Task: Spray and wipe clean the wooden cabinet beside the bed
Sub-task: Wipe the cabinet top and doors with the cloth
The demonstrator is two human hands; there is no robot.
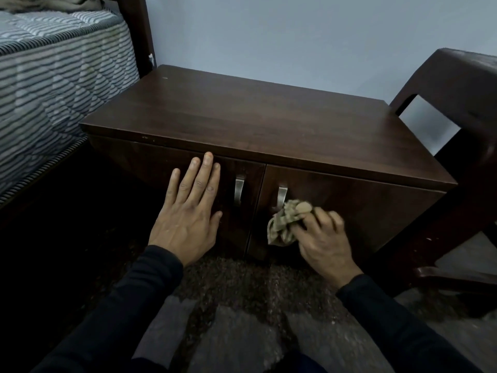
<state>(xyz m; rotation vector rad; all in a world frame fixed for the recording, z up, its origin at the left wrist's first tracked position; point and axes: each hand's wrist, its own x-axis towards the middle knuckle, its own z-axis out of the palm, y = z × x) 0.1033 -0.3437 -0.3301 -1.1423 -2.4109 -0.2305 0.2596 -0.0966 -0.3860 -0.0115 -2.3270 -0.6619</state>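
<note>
The dark wooden cabinet (242,114) stands against the wall beside the bed, with two front doors and two metal handles (240,190). My left hand (189,211) lies flat with fingers spread on the left door, fingertips near the top edge. My right hand (324,240) grips a crumpled beige cloth (286,220) and presses it against the right door, just below the right handle (281,195). No spray bottle is in view.
A bed with a striped mattress (53,84) and dark frame sits at the left. A dark wooden chair (462,125) stands close to the cabinet's right side. Speckled carpet (236,281) covers the floor in front.
</note>
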